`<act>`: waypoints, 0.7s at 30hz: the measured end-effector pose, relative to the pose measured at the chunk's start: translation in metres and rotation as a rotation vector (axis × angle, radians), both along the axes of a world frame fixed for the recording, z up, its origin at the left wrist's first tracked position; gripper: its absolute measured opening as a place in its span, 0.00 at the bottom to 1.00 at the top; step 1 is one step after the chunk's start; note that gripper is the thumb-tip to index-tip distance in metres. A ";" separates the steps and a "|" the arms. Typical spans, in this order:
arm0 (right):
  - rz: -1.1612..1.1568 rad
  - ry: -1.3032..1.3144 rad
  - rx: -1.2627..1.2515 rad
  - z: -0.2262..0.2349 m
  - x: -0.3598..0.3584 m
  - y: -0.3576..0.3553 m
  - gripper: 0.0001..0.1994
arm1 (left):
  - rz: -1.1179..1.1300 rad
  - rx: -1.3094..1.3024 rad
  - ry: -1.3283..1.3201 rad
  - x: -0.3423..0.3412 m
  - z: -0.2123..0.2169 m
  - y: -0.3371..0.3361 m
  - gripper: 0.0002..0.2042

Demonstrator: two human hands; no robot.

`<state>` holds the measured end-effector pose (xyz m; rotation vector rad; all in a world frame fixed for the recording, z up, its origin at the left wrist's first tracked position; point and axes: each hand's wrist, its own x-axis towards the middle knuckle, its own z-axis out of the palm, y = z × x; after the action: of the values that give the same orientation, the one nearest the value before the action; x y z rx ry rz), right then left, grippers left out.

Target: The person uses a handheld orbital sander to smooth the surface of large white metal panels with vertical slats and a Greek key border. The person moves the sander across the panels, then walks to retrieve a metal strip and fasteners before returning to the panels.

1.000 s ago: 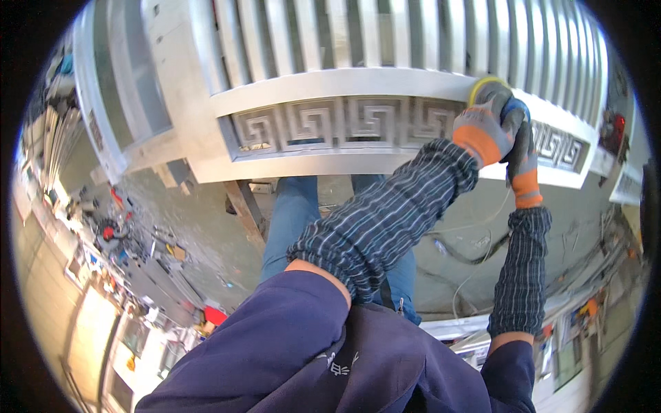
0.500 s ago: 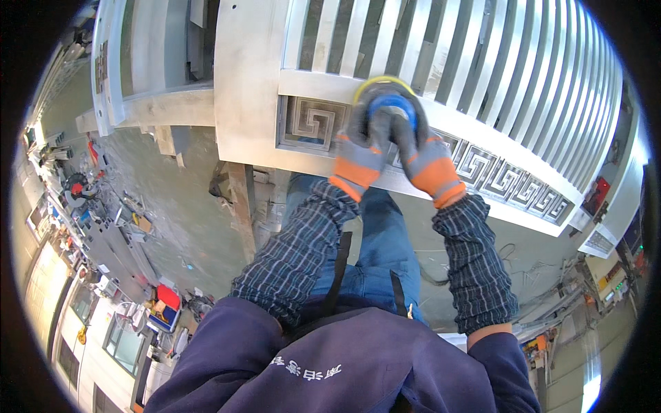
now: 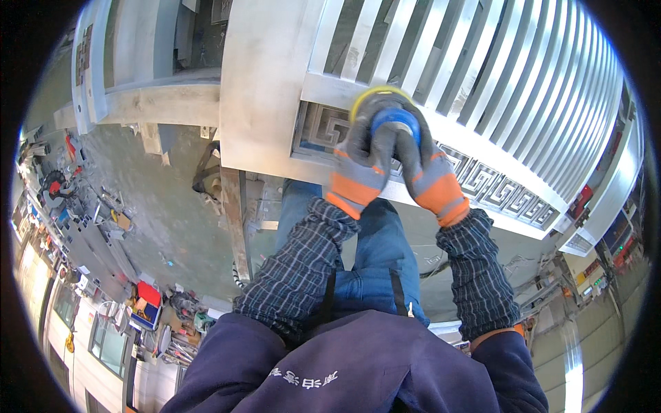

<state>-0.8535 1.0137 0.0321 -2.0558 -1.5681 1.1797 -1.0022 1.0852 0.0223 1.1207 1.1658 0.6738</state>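
Both gloved hands press a round power sander [image 3: 395,118], blue and black with a yellow pad, against a silvery metal panel [image 3: 265,89]. My left hand [image 3: 359,168], in a grey and orange glove, wraps its near left side. On the right, my right hand [image 3: 432,172], gloved alike, closes round it with the thumbs side by side on top. The pad lies on the rail between the slats [image 3: 413,62] and a row of square fretwork [image 3: 489,182]. Gloves and sander cover part of that row. A cable or hose on the sander cannot be made out.
A wooden trestle leg [image 3: 234,213] stands under the panel's near side. Another pale metal frame [image 3: 148,103] adjoins at the left. Tools and scrap lie across the floor at far left, near a red and blue box [image 3: 147,303]. More metalwork [image 3: 599,199] stands at the right.
Relative to the panel, the sander has shifted a little left, and it and the left glove cover more of the leftmost fretwork square. The whole view has shifted slightly. Both hands keep their grip.
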 end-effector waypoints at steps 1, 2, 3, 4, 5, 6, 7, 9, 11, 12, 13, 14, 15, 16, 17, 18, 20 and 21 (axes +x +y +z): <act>-0.009 0.000 0.047 -0.001 0.002 -0.002 0.27 | -0.064 0.110 0.051 0.002 -0.005 -0.002 0.20; -0.019 -0.001 0.095 -0.002 0.005 -0.003 0.27 | -0.128 0.220 0.102 0.003 -0.010 -0.005 0.20; -0.034 -0.005 0.140 -0.002 0.008 -0.002 0.27 | -0.156 0.082 0.106 0.004 -0.012 -0.008 0.19; -0.092 0.058 0.078 -0.002 0.007 -0.001 0.27 | -0.127 0.114 0.107 0.002 -0.016 -0.008 0.19; -0.153 0.117 0.018 -0.003 0.006 0.002 0.27 | -0.097 0.146 0.109 -0.001 -0.021 -0.006 0.18; -0.059 0.066 -0.010 0.003 0.005 0.016 0.27 | -0.074 0.174 0.109 -0.005 -0.023 -0.002 0.18; -0.020 0.042 -0.023 0.006 0.001 0.021 0.27 | -0.085 0.003 0.097 -0.013 -0.022 0.006 0.19; 0.008 0.030 -0.049 0.008 -0.010 0.027 0.27 | -0.051 -0.017 0.051 -0.019 -0.009 0.014 0.19; -0.020 0.152 -0.098 0.022 -0.008 0.033 0.27 | -0.027 0.011 0.038 -0.018 -0.011 0.008 0.20; -0.059 0.124 -0.047 0.020 -0.007 0.027 0.27 | -0.056 0.064 0.092 -0.016 -0.013 0.001 0.20; -0.097 0.095 0.003 0.017 -0.009 0.023 0.28 | -0.086 0.117 0.146 -0.015 -0.013 -0.005 0.20; -0.188 0.162 -0.061 0.017 -0.010 0.018 0.29 | -0.115 0.170 0.200 -0.015 -0.014 -0.009 0.21; -0.288 0.223 -0.121 0.023 -0.013 0.021 0.31 | -0.088 0.031 0.148 -0.015 -0.010 -0.003 0.21; -0.203 0.171 -0.109 0.023 -0.018 0.026 0.31 | -0.056 -0.004 0.125 -0.019 -0.007 0.003 0.21; -0.118 0.119 -0.097 0.019 -0.021 0.032 0.32 | -0.024 -0.040 0.103 -0.026 -0.006 0.011 0.21; -0.126 0.142 -0.058 0.018 -0.028 0.036 0.32 | 0.012 -0.075 0.087 -0.033 -0.003 0.017 0.21; -0.141 0.154 -0.049 0.017 -0.031 0.034 0.32 | -0.031 -0.106 0.052 -0.035 -0.002 0.014 0.20; -0.138 0.144 -0.072 0.020 -0.026 0.028 0.32 | -0.057 -0.067 0.066 -0.034 -0.011 0.004 0.20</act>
<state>-0.8791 1.0418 0.0526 -2.0363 -1.3147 1.3177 -1.0357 1.0895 0.0115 1.1222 1.1997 0.5539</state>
